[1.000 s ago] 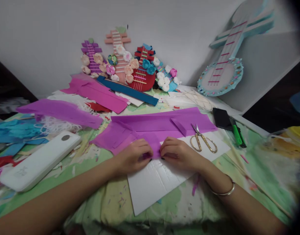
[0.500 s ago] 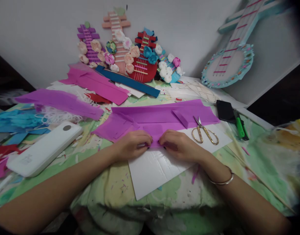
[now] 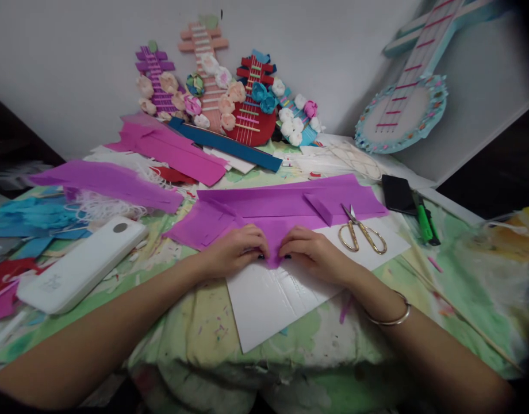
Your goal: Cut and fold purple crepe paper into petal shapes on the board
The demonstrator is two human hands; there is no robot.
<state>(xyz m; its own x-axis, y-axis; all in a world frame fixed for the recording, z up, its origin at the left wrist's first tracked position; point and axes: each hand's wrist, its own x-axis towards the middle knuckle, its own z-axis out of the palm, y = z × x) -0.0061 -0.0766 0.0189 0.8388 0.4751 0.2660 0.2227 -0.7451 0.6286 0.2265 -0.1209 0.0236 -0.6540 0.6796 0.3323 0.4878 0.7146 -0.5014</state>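
Note:
My left hand and my right hand lie side by side on a white card sheet, fingertips nearly touching. Both pinch the near edge of a long strip of purple crepe paper that stretches across the table behind them. A small fold of that paper shows between my fingers. My right wrist wears a thin metal bangle. Gold scissors lie shut just right of my right hand, on the paper's edge.
A white case lies at the left beside blue paper scraps. More purple and pink paper sheets lie behind. Paper guitars with flowers lean on the wall. A black phone and green cutter sit right.
My hands have drawn closer together on the purple paper's edge, the fold between them smaller. The view has shifted slightly, so the table's contents sit a little higher in frame.

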